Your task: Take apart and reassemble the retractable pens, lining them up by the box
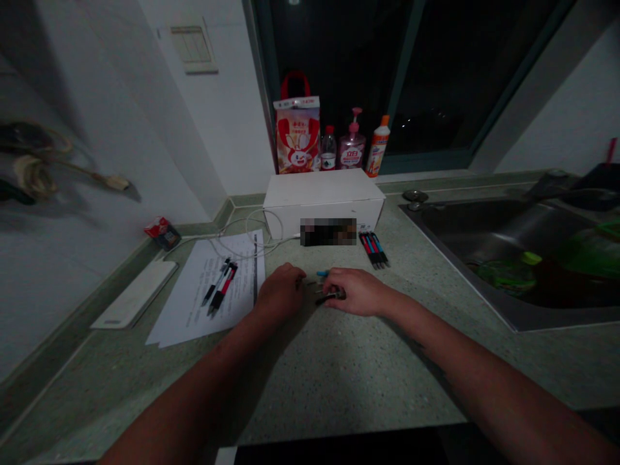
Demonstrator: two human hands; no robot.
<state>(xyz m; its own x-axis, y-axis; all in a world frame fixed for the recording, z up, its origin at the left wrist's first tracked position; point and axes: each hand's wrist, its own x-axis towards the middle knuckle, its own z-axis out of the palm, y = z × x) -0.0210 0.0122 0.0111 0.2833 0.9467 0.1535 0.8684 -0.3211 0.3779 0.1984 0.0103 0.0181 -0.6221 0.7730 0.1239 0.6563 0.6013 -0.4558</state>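
My left hand (282, 289) is over the middle of the counter, its fingers curled together beside small pen parts; what they pinch is too small to make out. Facing it, my right hand (356, 290) has its fingers bent round a dark pen part (330, 296). A blue piece (322, 274) shows just past my right fingertips. Several red, blue and black pens (374, 249) lie side by side behind my right hand. To the left, more pens (223, 287) rest on printed sheets (186, 310).
A white box (322, 194) stands at the back, with bottles (352, 148) and a red bag (298, 139) behind it. A white cable (232, 252) loops over the sheets. On the left lies a white power bank-like slab (135, 296); a sink (484, 258) is on the right.
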